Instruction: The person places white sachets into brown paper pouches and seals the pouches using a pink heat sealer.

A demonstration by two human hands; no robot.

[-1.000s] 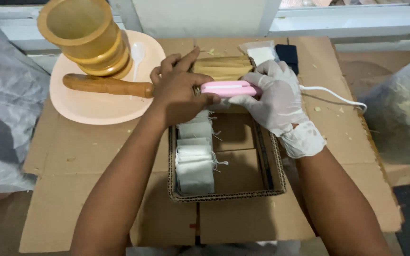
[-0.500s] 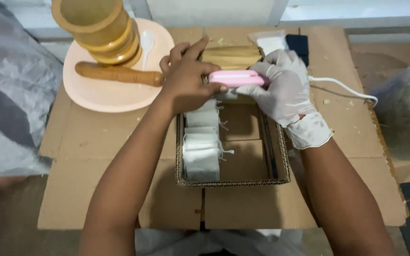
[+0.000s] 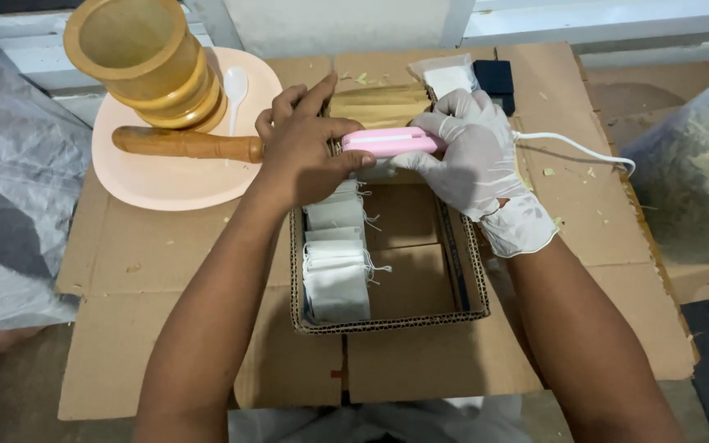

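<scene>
Glossy pink plastic sealer (image 3: 389,141), matt corrugated cardboard box (image 3: 387,321), smooth wooden pestle (image 3: 186,144).

A pink sealer (image 3: 389,141) is being held by a white-gloved right hand (image 3: 473,156); white sachets (image 3: 336,262) are being kept in a brown box (image 3: 387,321), a yellowish wooden mortar (image 3: 137,61) on a peach plate (image 3: 166,176)

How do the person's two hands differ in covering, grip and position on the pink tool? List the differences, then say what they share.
The left hand is bare; the right hand wears a white glove. The left hand presses down over the left end of the pink tool, fingers spread on top; the right hand wraps its right end, where the white cable leaves. Both grip the tool above the cardboard box.
</scene>
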